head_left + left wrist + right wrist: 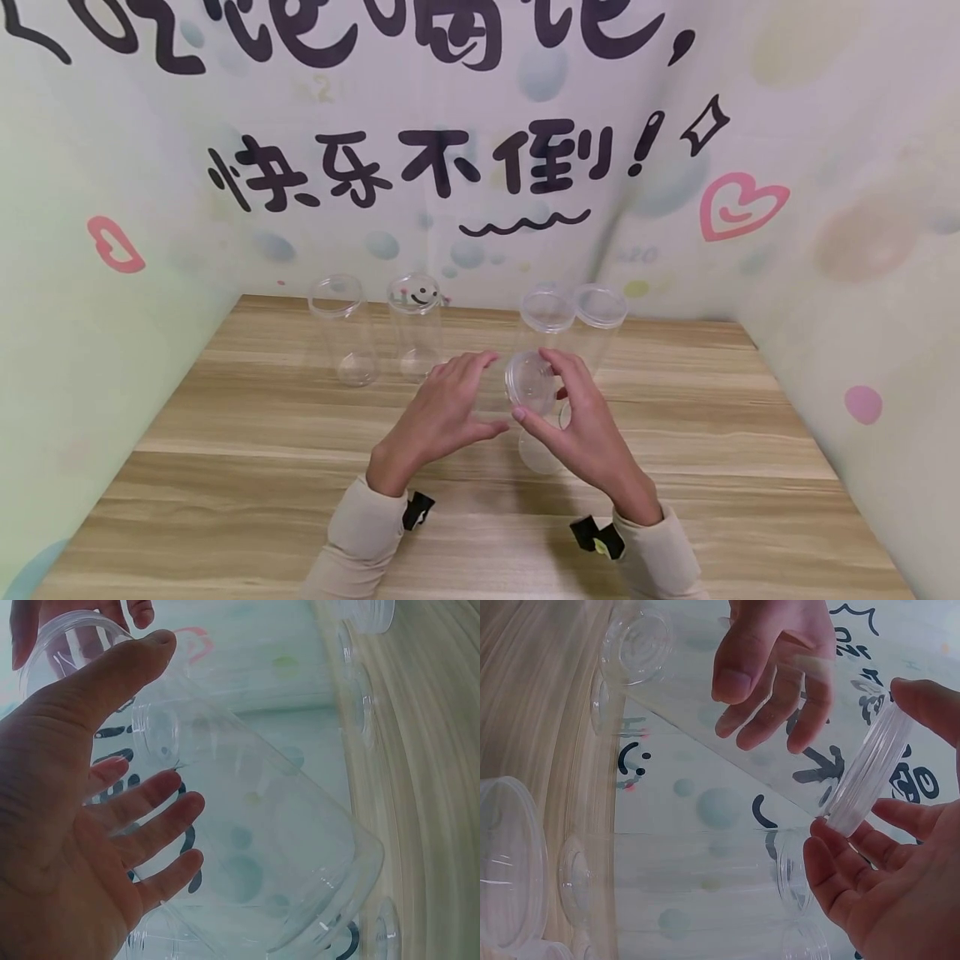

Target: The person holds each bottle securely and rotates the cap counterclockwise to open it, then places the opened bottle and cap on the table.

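My right hand [581, 421] grips the rim of a clear round lid [531, 382], thumb on one side and fingers on the other. The lid sits at the mouth of a tall clear plastic jar [262, 817], which slants away from it in both wrist views. Its round base [540, 450] shows low over the table in the head view. To the left of the lid, my left hand [446, 408] is spread, thumb and fingers apart. In the left wrist view its fingers [161, 825] overlap the jar's side without curling round it.
Two clear jars [339, 300] [416, 300] stand upright at the back left of the wooden table [247, 517]. Behind my right hand are two more jars [547, 310] [600, 308]. A clear round rim [514, 862] shows beside the right hand. A printed cloth wall [420, 100] encloses the table.
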{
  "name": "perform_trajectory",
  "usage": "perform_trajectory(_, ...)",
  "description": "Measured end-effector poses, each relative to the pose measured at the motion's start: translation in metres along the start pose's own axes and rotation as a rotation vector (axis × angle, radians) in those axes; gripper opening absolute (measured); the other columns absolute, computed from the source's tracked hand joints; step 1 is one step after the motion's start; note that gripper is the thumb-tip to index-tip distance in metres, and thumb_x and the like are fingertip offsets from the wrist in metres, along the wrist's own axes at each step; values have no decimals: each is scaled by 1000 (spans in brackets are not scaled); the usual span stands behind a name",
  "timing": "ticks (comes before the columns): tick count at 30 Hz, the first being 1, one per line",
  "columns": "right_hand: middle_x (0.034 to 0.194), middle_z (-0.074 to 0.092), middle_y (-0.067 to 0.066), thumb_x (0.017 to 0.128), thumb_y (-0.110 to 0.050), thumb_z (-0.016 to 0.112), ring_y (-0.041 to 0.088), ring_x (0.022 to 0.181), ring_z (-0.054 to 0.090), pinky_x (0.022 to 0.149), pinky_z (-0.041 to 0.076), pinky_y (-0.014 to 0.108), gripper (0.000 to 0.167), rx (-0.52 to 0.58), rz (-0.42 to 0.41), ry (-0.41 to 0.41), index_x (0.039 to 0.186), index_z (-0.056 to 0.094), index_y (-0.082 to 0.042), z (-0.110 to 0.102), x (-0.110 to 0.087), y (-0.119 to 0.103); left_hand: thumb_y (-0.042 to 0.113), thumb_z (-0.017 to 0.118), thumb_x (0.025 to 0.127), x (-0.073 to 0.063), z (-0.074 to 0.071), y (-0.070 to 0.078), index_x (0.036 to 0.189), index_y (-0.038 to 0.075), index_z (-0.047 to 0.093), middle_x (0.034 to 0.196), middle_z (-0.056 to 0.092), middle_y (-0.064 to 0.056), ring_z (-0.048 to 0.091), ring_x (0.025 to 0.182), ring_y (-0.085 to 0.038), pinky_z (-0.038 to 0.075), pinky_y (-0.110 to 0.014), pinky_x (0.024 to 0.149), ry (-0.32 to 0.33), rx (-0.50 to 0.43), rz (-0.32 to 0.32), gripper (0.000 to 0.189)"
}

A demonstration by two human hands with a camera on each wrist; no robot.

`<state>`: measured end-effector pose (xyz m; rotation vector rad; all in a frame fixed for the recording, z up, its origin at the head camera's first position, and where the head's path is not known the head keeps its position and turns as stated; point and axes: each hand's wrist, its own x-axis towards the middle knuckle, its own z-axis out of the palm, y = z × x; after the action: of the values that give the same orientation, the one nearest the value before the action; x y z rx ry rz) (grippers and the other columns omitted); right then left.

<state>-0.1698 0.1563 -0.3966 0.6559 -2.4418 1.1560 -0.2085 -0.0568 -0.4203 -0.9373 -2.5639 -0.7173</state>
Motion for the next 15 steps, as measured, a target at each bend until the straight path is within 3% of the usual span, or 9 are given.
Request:
perform_trajectory(9,137,52,13,79,-13,82,24,118,52,83,50,32,73,35,-36,-4,142,46,-5,-1,1,2,41,88,71,0,-1,0,139,5,46,130,59,-10,57,121,-27,47,-48,98,-7,-8,-7,87)
perform_trajectory(15,140,50,9,80,-11,81,22,121,50,86,51,39,73,38,-54,-26,144,44,-7,-2,0,4,41,88,71,1,-1,0,139,5,47,130,59,-10,57,121,-27,47,-48,98,-12,-11,-14,88)
